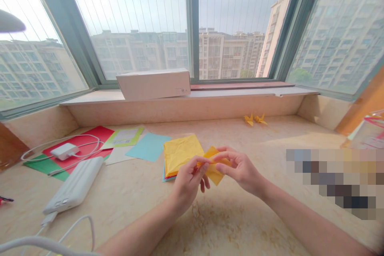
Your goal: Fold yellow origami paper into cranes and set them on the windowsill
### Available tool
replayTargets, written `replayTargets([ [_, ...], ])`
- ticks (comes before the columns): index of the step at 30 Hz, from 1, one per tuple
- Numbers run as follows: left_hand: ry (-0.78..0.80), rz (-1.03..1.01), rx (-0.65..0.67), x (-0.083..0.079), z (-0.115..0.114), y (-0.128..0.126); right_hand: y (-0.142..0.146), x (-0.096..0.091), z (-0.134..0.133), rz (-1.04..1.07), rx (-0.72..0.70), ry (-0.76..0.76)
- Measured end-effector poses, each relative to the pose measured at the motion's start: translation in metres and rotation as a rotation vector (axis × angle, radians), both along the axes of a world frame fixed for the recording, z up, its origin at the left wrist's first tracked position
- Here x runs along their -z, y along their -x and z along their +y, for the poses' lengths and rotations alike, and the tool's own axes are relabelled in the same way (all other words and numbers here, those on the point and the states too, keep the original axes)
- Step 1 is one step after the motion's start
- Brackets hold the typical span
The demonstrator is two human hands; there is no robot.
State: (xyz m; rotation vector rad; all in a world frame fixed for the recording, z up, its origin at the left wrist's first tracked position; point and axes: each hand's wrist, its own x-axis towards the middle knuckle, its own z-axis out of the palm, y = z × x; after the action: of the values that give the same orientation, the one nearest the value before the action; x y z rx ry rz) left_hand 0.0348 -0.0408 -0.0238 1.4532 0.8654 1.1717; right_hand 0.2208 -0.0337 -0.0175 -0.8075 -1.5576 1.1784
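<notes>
Between my two hands is a small folded piece of yellow origami paper (216, 177), held just above the stone sill. My left hand (192, 174) pinches its left edge between thumb and forefinger, the other fingers curled below. Thumb and fingers of my right hand (237, 164) close on the upper right part, covering some of the folds. Just left of the paper lies a stack of yellow sheets (181, 150), with blue and red edges showing underneath. Two folded yellow paper cranes (255, 119) stand farther back on the right.
On the left lie red paper (99, 132), green paper (45, 166), a light blue sheet (150, 147), a white power bank (75, 184) and a charger (64, 151) with cables. A white box (154, 85) stands on the window ledge. A blurred patch covers the right side.
</notes>
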Motion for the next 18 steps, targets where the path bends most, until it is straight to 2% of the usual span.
replayTargets([
  [6,-0.023,-0.019,0.002,0.0001,-0.0015,-0.0003,0.0037,0.0055,0.0062,0.031,0.105,-0.032],
  [12,-0.021,-0.014,-0.011,-0.0069,-0.0074,-0.0014,0.0043,0.0051,0.0075,0.040,0.164,-0.053],
  [18,-0.066,0.086,-0.021,-0.0027,-0.0084,0.0012,0.0060,0.0065,0.0071,0.124,0.109,0.033],
])
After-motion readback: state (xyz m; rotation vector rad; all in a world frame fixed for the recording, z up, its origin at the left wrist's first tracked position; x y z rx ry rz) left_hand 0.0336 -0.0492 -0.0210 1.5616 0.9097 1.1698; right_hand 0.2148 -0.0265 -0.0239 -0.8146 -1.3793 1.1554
